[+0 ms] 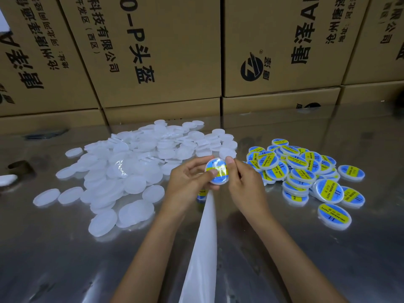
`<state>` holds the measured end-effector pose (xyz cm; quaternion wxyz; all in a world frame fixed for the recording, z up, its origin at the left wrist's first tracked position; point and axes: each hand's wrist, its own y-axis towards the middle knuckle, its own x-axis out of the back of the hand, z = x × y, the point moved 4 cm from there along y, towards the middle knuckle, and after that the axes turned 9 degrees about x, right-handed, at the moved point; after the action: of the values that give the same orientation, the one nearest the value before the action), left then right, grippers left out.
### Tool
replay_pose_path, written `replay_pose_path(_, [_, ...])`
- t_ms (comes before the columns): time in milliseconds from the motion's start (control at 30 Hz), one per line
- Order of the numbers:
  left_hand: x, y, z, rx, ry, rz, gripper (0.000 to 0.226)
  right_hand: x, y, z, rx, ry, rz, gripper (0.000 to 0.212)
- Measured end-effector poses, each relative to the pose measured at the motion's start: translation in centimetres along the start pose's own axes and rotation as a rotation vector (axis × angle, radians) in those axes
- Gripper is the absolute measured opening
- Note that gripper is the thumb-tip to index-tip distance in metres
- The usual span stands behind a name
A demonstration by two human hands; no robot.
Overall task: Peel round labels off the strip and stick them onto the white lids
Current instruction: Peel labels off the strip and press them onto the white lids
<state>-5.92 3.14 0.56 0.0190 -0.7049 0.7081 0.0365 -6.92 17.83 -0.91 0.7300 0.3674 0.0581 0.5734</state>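
Both hands meet over the middle of the steel table around one white lid (216,171) that bears a round blue and yellow label. My left hand (189,182) grips the lid from the left, thumb on its face. My right hand (242,184) pinches its right edge, thumb and fingers curled at the rim. The white backing strip (204,237) trails from under my hands toward me, with one label (202,192) showing just below my left hand. A heap of bare white lids (135,162) lies to the left. Labelled lids (306,173) are piled to the right.
Stacked brown cardboard boxes (166,51) wall off the far side of the shiny steel table (284,259). A dark ring-shaped object (20,167) and a white object (7,179) lie at the left edge.
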Motion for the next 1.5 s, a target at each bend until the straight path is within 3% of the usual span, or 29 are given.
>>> replay_pose_path(200, [0.8,-0.1,0.1,0.020,-0.202,-0.160,0.017,-1.3,-0.7,0.0,0.010,0.049,0.138,0.048])
replay_pose_path(333, [1.2,-0.2,0.2,0.014,-0.235,-0.226,0.031,-1.7,-1.0,0.1,0.038,-0.111,0.186,0.029])
replay_pose_path(500, [0.6,-0.1,0.1,0.018,-0.190,-0.141,0.022,-1.3,-1.0,0.4,0.056,-0.192,0.131,0.024])
replay_pose_path(833, [0.8,0.2,0.2,0.047,-0.191,-0.006,0.017,-1.0,-1.0,0.4,0.052,-0.169,0.105,0.040])
replay_pose_path(1067, [0.5,0.3,0.1,0.047,-0.079,0.212,0.046,-0.6,-0.5,-0.3,-0.098,0.046,0.043,0.047])
replay_pose_path(1233, [1.4,0.4,0.2,0.043,-0.149,0.017,0.030,-1.3,-0.8,-0.1,-0.017,0.080,0.137,0.048])
replay_pose_path(1400, [1.9,0.6,0.4,0.022,-0.122,-0.127,0.010,-1.7,-0.8,-0.6,-0.015,-0.072,0.233,0.066])
replay_pose_path(1500, [2.0,0.6,0.6,0.041,-0.098,-0.143,0.007,-1.7,-0.8,-0.7,0.018,-0.098,0.229,0.063])
